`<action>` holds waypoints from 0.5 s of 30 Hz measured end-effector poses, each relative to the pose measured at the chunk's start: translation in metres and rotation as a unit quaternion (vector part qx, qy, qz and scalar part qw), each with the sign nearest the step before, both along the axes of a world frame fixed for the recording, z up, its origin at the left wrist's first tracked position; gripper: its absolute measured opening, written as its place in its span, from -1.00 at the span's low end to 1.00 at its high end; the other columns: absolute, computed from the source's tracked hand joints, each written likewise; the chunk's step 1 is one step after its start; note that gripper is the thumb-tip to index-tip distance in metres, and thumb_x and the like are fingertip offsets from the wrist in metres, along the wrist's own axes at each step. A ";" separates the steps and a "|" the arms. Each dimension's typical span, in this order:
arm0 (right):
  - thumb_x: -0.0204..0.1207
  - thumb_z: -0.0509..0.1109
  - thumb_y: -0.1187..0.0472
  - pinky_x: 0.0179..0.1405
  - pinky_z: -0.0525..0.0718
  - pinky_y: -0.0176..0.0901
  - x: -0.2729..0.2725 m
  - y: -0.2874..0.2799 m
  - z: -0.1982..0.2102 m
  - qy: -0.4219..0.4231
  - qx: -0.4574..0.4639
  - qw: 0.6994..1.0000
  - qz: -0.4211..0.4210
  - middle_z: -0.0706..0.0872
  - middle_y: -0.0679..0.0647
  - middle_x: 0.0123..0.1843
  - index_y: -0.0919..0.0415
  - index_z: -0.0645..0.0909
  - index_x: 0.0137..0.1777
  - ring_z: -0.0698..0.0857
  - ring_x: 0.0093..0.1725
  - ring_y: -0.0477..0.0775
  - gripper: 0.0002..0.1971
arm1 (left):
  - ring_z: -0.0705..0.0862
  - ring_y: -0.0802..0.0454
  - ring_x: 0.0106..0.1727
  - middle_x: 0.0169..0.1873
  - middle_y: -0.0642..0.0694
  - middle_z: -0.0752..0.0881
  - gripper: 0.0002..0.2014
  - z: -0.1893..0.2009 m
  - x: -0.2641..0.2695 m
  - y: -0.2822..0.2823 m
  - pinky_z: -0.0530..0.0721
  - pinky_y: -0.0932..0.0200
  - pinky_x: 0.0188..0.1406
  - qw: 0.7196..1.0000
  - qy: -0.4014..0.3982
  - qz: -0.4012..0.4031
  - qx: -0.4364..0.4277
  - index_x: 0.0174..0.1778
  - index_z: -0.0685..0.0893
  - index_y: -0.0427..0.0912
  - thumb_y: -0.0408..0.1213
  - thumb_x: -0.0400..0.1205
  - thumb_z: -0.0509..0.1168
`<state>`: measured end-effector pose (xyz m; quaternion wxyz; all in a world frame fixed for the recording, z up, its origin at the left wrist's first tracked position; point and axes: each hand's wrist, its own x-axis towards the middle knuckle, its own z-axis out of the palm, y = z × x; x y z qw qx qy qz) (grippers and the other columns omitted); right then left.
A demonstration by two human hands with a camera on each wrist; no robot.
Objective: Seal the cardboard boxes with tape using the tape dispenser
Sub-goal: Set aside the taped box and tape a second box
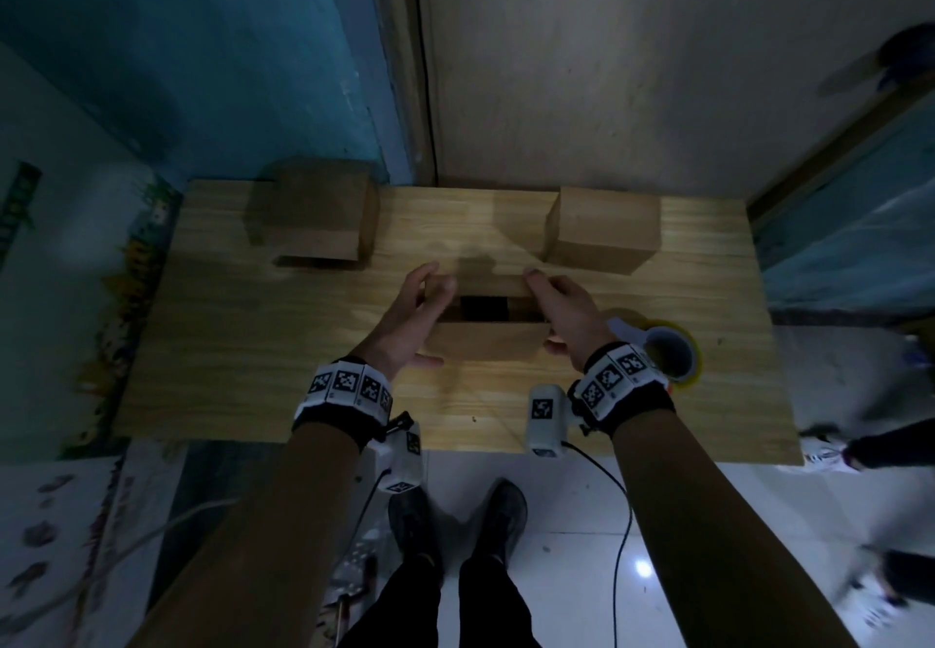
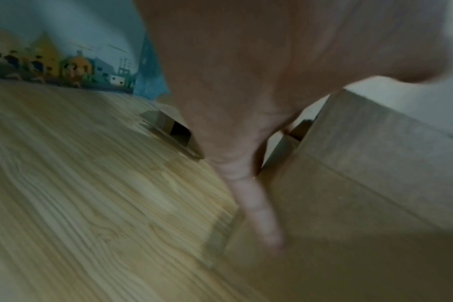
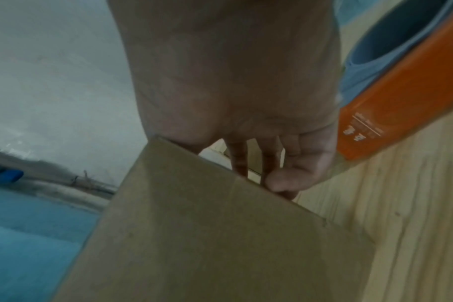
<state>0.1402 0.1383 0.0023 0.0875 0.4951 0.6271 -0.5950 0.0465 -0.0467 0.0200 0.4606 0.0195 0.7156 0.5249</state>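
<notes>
A small cardboard box (image 1: pixel 483 344) stands mid-table with its top flaps partly folded in, leaving a dark gap (image 1: pixel 483 308). My left hand (image 1: pixel 412 316) rests with fairly straight fingers against the box's left end (image 2: pixel 349 183), one finger (image 2: pixel 256 204) lying along the side. My right hand (image 1: pixel 561 313) spans the right end, its fingers on the far flap and its thumb (image 3: pixel 279 183) at the edge of the box (image 3: pixel 207 235). The orange tape dispenser (image 1: pixel 668 354) lies on the table just right of my right wrist, also in the right wrist view (image 3: pixel 401 92). Nobody holds it.
Two more cardboard boxes stand at the back of the wooden table (image 1: pixel 253 369): one at the left (image 1: pixel 313 217), whose flap shows in the left wrist view (image 2: pixel 168 126), and one at the right (image 1: pixel 602 227). A wall is behind. Another person's shoe (image 1: pixel 830 452) is on the floor at the right.
</notes>
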 end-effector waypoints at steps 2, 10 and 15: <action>0.57 0.23 -0.39 -0.19 0.63 -0.10 0.001 0.001 0.000 0.007 -0.006 1.000 -0.007 0.67 0.09 0.16 0.02 0.58 0.30 0.64 0.02 0.12 -0.45 | 0.51 0.04 0.35 0.40 0.17 0.33 -0.32 -0.002 0.004 -0.001 0.78 -0.11 0.08 0.999 0.014 -0.005 0.031 0.53 0.32 0.34 0.03 0.52 0.47; 0.58 0.14 -0.44 0.04 0.57 0.07 0.014 0.000 -0.029 0.008 -0.109 0.989 -0.096 0.63 -0.02 0.46 -0.15 0.64 0.33 0.60 0.35 0.13 -0.46 | 0.71 -0.07 0.18 0.26 0.08 0.58 -0.53 -0.005 0.002 -0.011 0.80 -0.23 -0.03 0.995 0.033 0.047 0.082 0.25 0.57 0.17 -0.28 0.49 0.54; 0.65 0.26 -0.28 0.26 0.69 0.33 0.015 -0.012 -0.035 0.068 -0.215 0.964 -0.142 0.69 0.10 0.34 -0.08 0.62 0.41 0.64 0.32 0.21 -0.55 | 0.71 -0.06 0.16 0.24 0.11 0.60 -0.54 -0.003 0.001 -0.011 0.81 -0.18 -0.08 0.994 0.040 0.037 0.098 0.26 0.56 0.13 -0.28 0.50 0.52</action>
